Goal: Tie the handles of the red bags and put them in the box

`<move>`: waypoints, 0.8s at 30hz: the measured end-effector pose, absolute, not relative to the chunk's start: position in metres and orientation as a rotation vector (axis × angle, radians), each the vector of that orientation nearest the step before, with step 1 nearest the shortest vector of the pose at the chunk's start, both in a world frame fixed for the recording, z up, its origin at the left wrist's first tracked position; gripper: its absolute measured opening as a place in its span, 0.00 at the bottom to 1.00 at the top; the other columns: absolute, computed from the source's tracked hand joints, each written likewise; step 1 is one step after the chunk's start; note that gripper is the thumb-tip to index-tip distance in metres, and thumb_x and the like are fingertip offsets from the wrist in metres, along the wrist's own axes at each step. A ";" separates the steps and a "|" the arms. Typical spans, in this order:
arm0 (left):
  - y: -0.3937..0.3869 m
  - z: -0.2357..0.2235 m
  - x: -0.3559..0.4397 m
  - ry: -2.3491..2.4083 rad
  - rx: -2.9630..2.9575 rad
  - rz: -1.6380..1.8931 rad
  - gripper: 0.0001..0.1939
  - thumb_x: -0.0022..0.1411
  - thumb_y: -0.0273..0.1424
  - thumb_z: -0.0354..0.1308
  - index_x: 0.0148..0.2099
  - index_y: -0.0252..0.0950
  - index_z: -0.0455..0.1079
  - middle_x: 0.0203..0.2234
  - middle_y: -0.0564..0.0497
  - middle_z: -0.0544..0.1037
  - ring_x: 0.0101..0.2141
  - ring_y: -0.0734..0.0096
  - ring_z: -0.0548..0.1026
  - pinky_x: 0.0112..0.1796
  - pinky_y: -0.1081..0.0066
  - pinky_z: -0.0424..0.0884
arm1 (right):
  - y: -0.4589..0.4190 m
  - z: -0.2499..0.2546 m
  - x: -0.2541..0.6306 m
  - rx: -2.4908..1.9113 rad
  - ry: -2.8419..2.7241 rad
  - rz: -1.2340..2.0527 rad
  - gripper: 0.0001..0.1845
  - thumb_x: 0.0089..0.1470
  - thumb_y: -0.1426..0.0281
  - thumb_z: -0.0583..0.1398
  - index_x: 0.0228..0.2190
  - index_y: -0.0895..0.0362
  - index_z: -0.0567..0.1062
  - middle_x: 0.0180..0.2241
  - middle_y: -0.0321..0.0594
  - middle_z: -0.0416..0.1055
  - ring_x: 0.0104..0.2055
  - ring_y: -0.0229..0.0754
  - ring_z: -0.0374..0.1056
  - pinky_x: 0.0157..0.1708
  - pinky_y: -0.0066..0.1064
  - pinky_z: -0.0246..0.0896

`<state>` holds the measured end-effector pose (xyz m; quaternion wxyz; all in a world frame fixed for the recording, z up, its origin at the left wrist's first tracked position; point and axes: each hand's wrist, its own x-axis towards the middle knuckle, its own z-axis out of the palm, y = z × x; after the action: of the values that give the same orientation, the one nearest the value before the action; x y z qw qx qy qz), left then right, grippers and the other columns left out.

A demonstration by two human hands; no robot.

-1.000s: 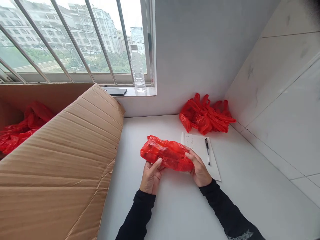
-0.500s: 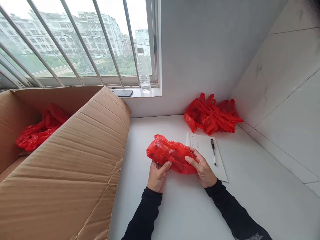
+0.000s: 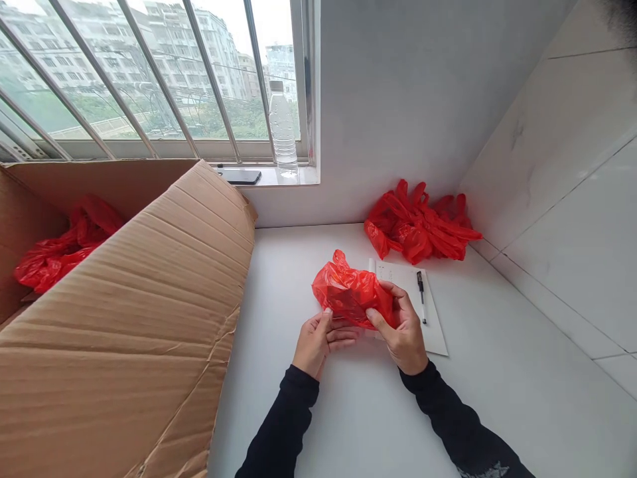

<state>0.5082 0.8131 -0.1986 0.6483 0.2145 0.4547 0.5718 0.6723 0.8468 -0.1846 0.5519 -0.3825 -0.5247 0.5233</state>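
A crumpled red plastic bag [image 3: 351, 292] is held above the white table, with a darker shape showing faintly through its thin film. My right hand [image 3: 405, 332] grips its right end, thumb in front and fingers behind. At the lower left edge, my left hand [image 3: 316, 338] pinches the film with the thumb, its other fingers stretched beneath the bag. Whatever lies inside the bag cannot be made out. Just behind my right hand is a sheet of paper [image 3: 435, 335] with a black pen [image 3: 421, 292] on it.
Several red plastic bags [image 3: 421, 222] lie bunched at the back wall. On the left a large cardboard box [image 3: 164, 292] holds more red plastic [image 3: 70, 245]. A clear bottle [image 3: 283, 133] and a phone [image 3: 239, 176] rest on the sill of the barred window.
The bag has shifted slightly right and back and is bunched more compactly, with a loop of film sticking up. My left hand's fingers have come out into view below it.
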 end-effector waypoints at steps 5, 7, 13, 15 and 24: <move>0.811 -0.191 0.505 0.839 0.474 1.321 0.23 0.59 0.45 0.67 0.47 0.31 0.76 0.40 0.37 0.83 0.39 0.55 0.83 0.42 0.61 0.79 | 0.843 -0.186 0.673 -0.876 -1.486 1.000 0.21 0.54 0.71 0.64 0.50 0.46 0.73 0.48 0.40 0.69 0.52 0.50 0.68 0.54 0.42 0.64; 0.811 -0.191 0.504 0.800 0.486 1.360 0.24 0.59 0.44 0.67 0.51 0.33 0.74 0.45 0.38 0.82 0.43 0.54 0.81 0.45 0.61 0.78 | 0.840 -0.186 0.674 -0.834 -1.617 0.992 0.22 0.54 0.74 0.63 0.49 0.45 0.73 0.46 0.40 0.68 0.49 0.49 0.68 0.49 0.40 0.66; 0.811 -0.194 0.508 0.876 0.433 1.483 0.19 0.54 0.37 0.72 0.45 0.33 0.75 0.40 0.42 0.83 0.41 0.58 0.81 0.45 0.64 0.75 | 0.841 -0.193 0.674 -0.902 -1.550 1.109 0.29 0.56 0.66 0.64 0.58 0.44 0.65 0.53 0.41 0.66 0.52 0.48 0.67 0.51 0.43 0.67; 0.811 -0.196 0.509 0.890 0.418 1.502 0.18 0.50 0.34 0.73 0.42 0.33 0.75 0.37 0.43 0.83 0.39 0.59 0.81 0.43 0.63 0.75 | 0.845 -0.198 0.673 -0.925 -1.519 1.155 0.34 0.56 0.62 0.65 0.61 0.43 0.61 0.58 0.42 0.63 0.56 0.49 0.65 0.54 0.45 0.66; 0.813 -0.204 0.509 0.930 0.531 1.480 0.18 0.53 0.39 0.72 0.40 0.31 0.77 0.32 0.46 0.81 0.31 0.68 0.77 0.34 0.70 0.73 | 0.850 -0.197 0.670 -0.918 -1.485 1.296 0.23 0.60 0.57 0.63 0.55 0.50 0.70 0.50 0.42 0.75 0.51 0.49 0.72 0.54 0.42 0.68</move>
<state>0.5095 0.8128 -0.2039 0.6111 0.2302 0.4029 0.6413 0.6697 0.8500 -0.1972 0.4651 -0.3737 -0.6046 0.5277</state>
